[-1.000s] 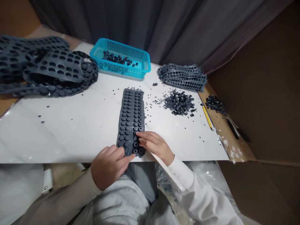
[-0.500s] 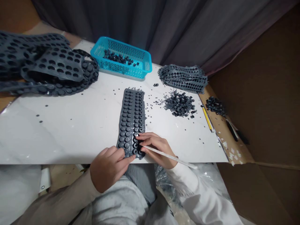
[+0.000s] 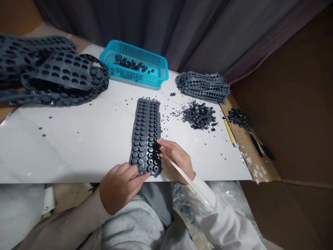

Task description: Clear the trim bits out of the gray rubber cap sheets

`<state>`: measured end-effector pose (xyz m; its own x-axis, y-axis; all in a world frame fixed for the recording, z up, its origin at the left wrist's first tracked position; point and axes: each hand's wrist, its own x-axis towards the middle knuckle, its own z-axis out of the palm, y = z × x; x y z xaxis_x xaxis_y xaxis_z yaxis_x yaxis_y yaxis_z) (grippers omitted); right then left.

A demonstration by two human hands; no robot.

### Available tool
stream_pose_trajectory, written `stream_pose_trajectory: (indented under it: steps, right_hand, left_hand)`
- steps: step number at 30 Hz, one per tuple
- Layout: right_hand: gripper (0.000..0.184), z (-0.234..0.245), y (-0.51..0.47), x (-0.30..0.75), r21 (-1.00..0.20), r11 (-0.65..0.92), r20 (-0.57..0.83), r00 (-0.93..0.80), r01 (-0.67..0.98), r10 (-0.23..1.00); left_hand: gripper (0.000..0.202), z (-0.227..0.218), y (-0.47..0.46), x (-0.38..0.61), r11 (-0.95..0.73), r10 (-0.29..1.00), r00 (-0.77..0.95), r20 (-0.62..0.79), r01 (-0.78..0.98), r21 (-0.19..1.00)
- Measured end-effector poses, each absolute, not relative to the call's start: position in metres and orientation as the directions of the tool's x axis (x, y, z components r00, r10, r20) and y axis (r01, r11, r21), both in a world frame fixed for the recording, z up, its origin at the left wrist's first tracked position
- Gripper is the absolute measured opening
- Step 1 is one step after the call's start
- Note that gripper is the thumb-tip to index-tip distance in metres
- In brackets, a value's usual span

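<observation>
A dark grey rubber sheet [image 3: 146, 121] with rows of round raised studs lies lengthwise at the table's front edge. My left hand [image 3: 118, 187] is closed at its near end, fingers curled and the thumb and forefinger pressing the lowest studs. In my right hand [image 3: 178, 159] is a thin white stick [image 3: 180, 171], pinched between the fingers and slanting back over the wrist. The fingertips of that hand touch the sheet's right-hand column, a few studs up from the near edge. They hide the stick's working tip and some studs.
Behind stands a turquoise basket [image 3: 134, 78] with small black pieces. Perforated rubber sheets lie at the left [image 3: 65, 71] and back right [image 3: 203, 87]. A heap of black pieces [image 3: 199, 115], tiny discs and a yellow cutter-like tool [image 3: 229, 132] are to the right.
My right hand has moved a little up and right along the sheet's right column, and the stick now points more steeply. My left hand stays in place.
</observation>
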<state>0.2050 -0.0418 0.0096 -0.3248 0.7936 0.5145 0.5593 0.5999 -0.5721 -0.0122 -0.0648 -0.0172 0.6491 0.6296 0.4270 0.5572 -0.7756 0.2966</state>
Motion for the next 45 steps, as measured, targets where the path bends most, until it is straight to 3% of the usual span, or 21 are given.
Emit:
stream_pose_trajectory:
  steps: [4,8,11,14,17,20,24,28,31,36,45]
  right_hand:
    - [0.008,0.008,-0.043,0.203,-0.727,0.537,0.417,-0.346,0.428,0.84]
    - [0.007,0.006,-0.042,0.201,-0.743,0.517,0.385,-0.361,0.424,0.849]
    - [0.006,0.003,-0.042,0.202,-0.678,0.566,0.422,-0.383,0.469,0.822]
    - [0.013,0.0,-0.044,0.204,-0.506,0.632,0.456,-0.44,0.587,0.773]
    - [0.024,-0.001,-0.049,0.207,-0.41,0.577,0.449,-0.395,0.706,0.802]
    - [0.026,0.004,-0.055,0.209,-0.488,0.45,0.443,-0.232,0.748,0.866]
    - [0.014,0.027,-0.068,0.219,-0.618,0.291,0.396,-0.032,0.73,0.918]
    - [0.008,0.059,-0.072,0.237,-0.659,0.223,0.332,0.012,0.719,0.943]
    - [0.007,0.068,-0.058,0.239,-0.699,0.267,0.299,-0.068,0.664,0.952]
    - [0.004,0.041,-0.024,0.218,-0.8,0.372,0.209,-0.362,0.47,0.908]
    - [0.004,0.021,-0.009,0.213,-0.803,0.454,0.26,-0.458,0.386,0.85]
  left_hand:
    - [0.021,-0.017,-0.065,-0.012,-0.77,0.635,0.64,0.432,0.566,0.293]
    - [0.02,-0.016,-0.065,-0.012,-0.772,0.631,0.642,0.435,0.571,0.278]
    - [0.02,-0.016,-0.064,-0.012,-0.777,0.626,0.645,0.439,0.565,0.277]
    - [0.02,-0.017,-0.064,-0.012,-0.776,0.628,0.646,0.433,0.561,0.29]
    - [0.021,-0.017,-0.064,-0.012,-0.779,0.626,0.652,0.428,0.553,0.297]
    - [0.022,-0.017,-0.064,-0.012,-0.782,0.623,0.655,0.428,0.545,0.302]
    - [0.023,-0.019,-0.065,-0.012,-0.775,0.631,0.646,0.429,0.544,0.32]
    - [0.024,-0.022,-0.067,-0.013,-0.766,0.642,0.635,0.429,0.55,0.332]
    - [0.025,-0.024,-0.068,-0.013,-0.77,0.638,0.645,0.42,0.553,0.319]
    - [0.025,-0.024,-0.068,-0.015,-0.767,0.641,0.649,0.41,0.558,0.315]
    - [0.024,-0.025,-0.07,-0.011,-0.755,0.65,0.581,0.489,0.563,0.335]
